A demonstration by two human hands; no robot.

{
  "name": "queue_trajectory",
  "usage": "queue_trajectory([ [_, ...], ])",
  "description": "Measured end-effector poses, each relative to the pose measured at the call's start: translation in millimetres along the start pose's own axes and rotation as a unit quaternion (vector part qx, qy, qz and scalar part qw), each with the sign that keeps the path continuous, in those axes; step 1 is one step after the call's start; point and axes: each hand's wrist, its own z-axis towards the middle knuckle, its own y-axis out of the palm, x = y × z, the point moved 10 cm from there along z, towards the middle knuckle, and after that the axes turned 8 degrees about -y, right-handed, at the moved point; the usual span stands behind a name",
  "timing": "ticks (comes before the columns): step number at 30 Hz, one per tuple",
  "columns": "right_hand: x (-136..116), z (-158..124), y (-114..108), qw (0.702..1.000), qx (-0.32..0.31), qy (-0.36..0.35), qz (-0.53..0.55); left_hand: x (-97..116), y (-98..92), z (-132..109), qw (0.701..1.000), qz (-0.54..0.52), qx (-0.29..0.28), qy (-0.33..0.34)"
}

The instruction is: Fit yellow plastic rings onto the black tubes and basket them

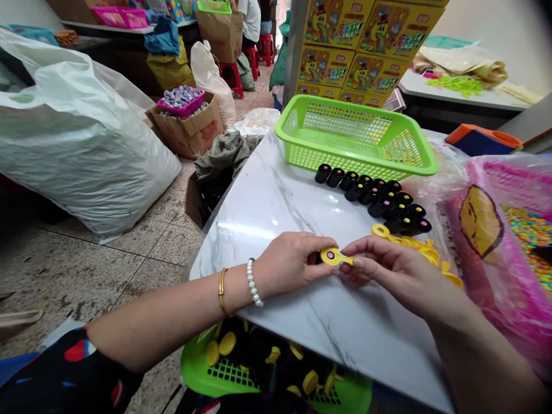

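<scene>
My left hand [295, 260] is closed around a small black cylinder, mostly hidden by the fingers. On its top lies a yellow ring-shaped piece with a tab [330, 256], and a pink dot shows through the ring's hole. My right hand [383, 270] pinches the tab of that yellow piece between thumb and fingers. Just beyond the right hand lies a pile of loose yellow ring pieces [425, 248]. Behind them, several black cylinders [382, 206] with pink or yellow dots on top stand in rows on the white marbled table [259, 230].
A green basket [357, 167] stands at the table's back. To the right, a pink basket [478, 172] in clear plastic holds colourful beads. Below the near edge, another green basket [233, 374] holds black and yellow parts. Printed boxes [345, 69] are stacked behind; a white sack [86, 144] stands left.
</scene>
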Motion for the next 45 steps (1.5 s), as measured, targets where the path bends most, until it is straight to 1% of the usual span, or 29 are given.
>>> queue_trajectory([
  [4, -1.5, 5.3, 4.0, 0.999, 0.042, -0.004, 0.007, 3.5, 4.1, 4.3, 0.999, 0.011, -0.031, 0.002],
  [9, 8.7, 5.8, 11.7, 0.998, 0.048, 0.034, 0.037, 4.4, 4.8, 5.5, 0.999, 0.017, -0.032, 0.016],
  [12, 10.6, 7.1, 15.3, 0.998, 0.029, 0.048, 0.032, 2.0, 7.8, 5.9, 0.999, 0.012, -0.041, 0.012],
  [15, 7.2, 10.5, 19.5, 0.999, -0.005, 0.042, 0.008, 0.8, 8.2, 5.5, 0.999, 0.021, -0.034, 0.009],
  [22, 10.2, 14.4, 31.0, 0.992, -0.072, 0.077, 0.073, 2.8, 6.7, 2.5, 0.999, 0.023, -0.013, 0.021],
  [25, 9.2, 17.2, 28.7, 0.993, -0.059, 0.079, 0.066, 2.9, 4.8, 3.5, 0.999, 0.022, -0.006, 0.031],
  [29, 5.7, 19.6, 27.8, 0.996, -0.044, 0.055, 0.053, 5.2, 2.2, 0.7, 0.999, 0.004, -0.013, 0.038],
  [31, 6.4, 19.6, 28.3, 0.995, -0.048, 0.045, 0.069, 2.9, 1.7, -1.2, 0.999, -0.025, -0.026, 0.010],
  [34, 8.6, 19.7, 29.4, 0.993, -0.057, 0.031, 0.097, -6.3, 8.1, -6.4, 0.992, -0.081, -0.078, -0.061],
  [37, 14.1, 20.8, 28.7, 0.993, -0.047, 0.042, 0.104, -18.5, 18.7, -11.7, 0.972, -0.136, -0.137, -0.137],
  [39, 16.6, 20.9, 27.4, 0.993, -0.036, 0.061, 0.099, -23.8, 23.0, -12.0, 0.953, -0.184, -0.160, -0.179],
  [42, 10.0, 24.2, 19.9, 0.997, -0.010, 0.057, 0.059, -22.7, 27.4, -6.8, 0.925, -0.246, -0.198, -0.210],
  [45, 3.2, 29.0, 17.2, 0.999, -0.008, 0.046, 0.014, -22.0, 29.1, -3.1, 0.914, -0.258, -0.220, -0.225],
])
